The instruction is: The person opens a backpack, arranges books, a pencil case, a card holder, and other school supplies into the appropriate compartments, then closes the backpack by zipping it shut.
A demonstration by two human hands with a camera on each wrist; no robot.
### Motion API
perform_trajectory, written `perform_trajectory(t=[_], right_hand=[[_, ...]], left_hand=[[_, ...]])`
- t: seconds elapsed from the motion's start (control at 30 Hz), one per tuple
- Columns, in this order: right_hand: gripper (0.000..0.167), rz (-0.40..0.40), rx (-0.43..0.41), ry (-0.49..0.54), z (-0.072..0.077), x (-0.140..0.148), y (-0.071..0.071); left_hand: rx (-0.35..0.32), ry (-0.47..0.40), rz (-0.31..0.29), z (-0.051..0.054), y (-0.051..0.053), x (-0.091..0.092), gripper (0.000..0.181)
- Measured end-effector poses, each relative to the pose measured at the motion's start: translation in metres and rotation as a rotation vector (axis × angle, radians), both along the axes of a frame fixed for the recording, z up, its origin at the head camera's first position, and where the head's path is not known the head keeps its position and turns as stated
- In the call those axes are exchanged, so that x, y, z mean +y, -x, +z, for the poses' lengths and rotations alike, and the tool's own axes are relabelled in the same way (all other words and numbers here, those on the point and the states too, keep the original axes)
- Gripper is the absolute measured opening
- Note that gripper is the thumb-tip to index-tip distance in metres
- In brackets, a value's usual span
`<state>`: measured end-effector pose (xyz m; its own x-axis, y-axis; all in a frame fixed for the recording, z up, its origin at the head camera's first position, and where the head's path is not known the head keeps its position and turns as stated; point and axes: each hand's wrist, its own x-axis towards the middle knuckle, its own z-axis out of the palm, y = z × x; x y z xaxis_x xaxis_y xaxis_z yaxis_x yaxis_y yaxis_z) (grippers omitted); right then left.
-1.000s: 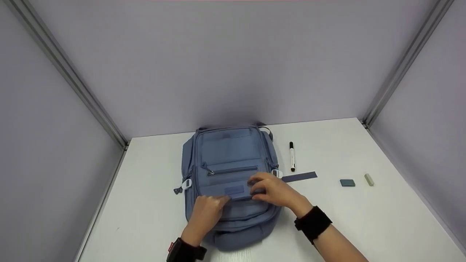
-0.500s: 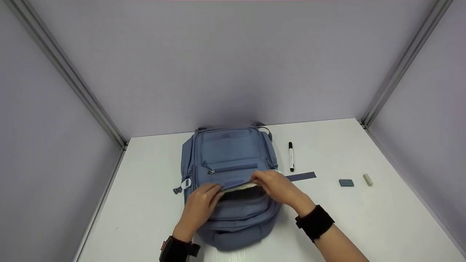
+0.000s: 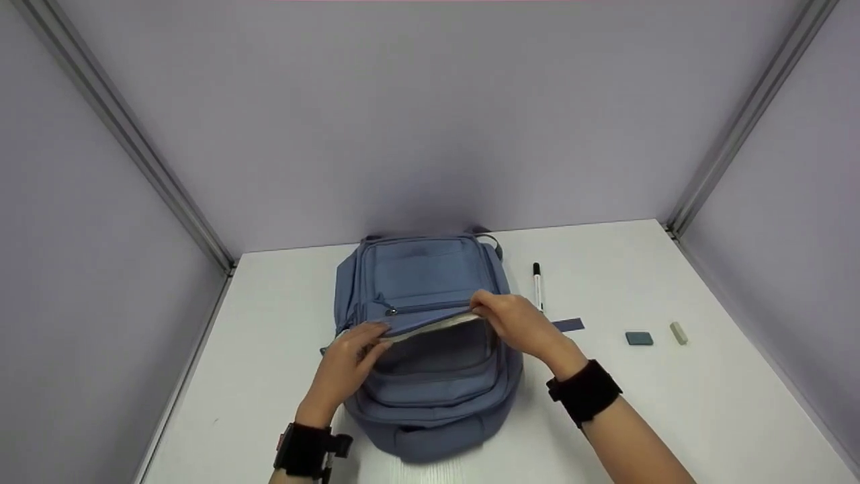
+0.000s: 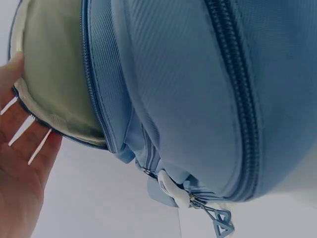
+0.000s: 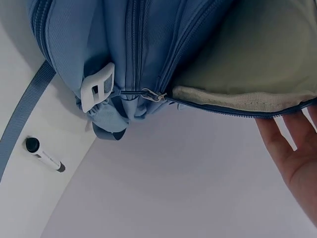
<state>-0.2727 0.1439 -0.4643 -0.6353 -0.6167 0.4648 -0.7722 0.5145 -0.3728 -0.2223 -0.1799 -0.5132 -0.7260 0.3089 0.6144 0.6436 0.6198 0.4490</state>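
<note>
A blue backpack (image 3: 430, 269) lies on the white table, its front pocket unzipped. My left hand (image 3: 346, 366) pinches the left part of the pocket's front flap (image 3: 430, 316); the left wrist view has the thumb on the beige lining (image 4: 54, 64) and the fingers behind the zipper edge. At the right part of that edge, my right hand (image 3: 524, 326) grips the flap, fingers on its outer side in the right wrist view; the thumb is out of sight there. The flap is lifted away from the dark pocket opening (image 3: 437, 349). A zipper pull (image 5: 156, 95) sits at the track's end.
Right of the backpack lie a black-and-white marker (image 3: 538, 286), a loose blue strap (image 3: 570, 325), a teal block (image 3: 639, 338) and a pale stick-like block (image 3: 678, 333). A white buckle (image 5: 97, 88) hangs at the bag's side. Grey walls (image 3: 430, 121) enclose the table.
Both hands have taken hold of the pocket's edge and raised it toward the bag's far end, spreading the opening wide. The left hand has also moved left.
</note>
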Motion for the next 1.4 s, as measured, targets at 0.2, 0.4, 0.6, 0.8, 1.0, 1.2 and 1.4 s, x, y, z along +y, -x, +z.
perform_trajectory(t=[0.2,0.4,0.6,0.8,1.0,1.2,1.4], right_hand=[[0.009,-0.036,0.007,0.021,0.006,-0.002,0.006],[0.009,-0.093,0.052,0.03,0.011,-0.004,0.011],[0.011,-0.123,0.068,0.036,0.014,-0.002,0.015],[0.013,-0.269,0.14,0.098,0.01,0.017,0.025],[0.011,-0.526,0.092,0.048,-0.013,0.049,0.035],[0.022,-0.653,-0.164,-0.068,-0.046,0.073,0.044],[0.035,-0.617,-0.31,-0.244,-0.076,0.084,0.049]], left_hand=[[0.164,0.062,0.118,0.009,0.013,0.006,0.019],[0.153,0.066,0.199,0.027,0.029,0.008,0.014],[0.074,0.071,0.236,0.046,0.043,0.009,0.017],[0.035,0.131,0.331,0.053,0.057,0.01,0.023],[-0.047,0.136,0.381,0.058,0.068,0.009,0.025],[-0.132,0.129,0.462,0.061,0.08,0.009,0.028],[-0.174,0.177,0.511,0.061,0.091,0.01,0.032]])
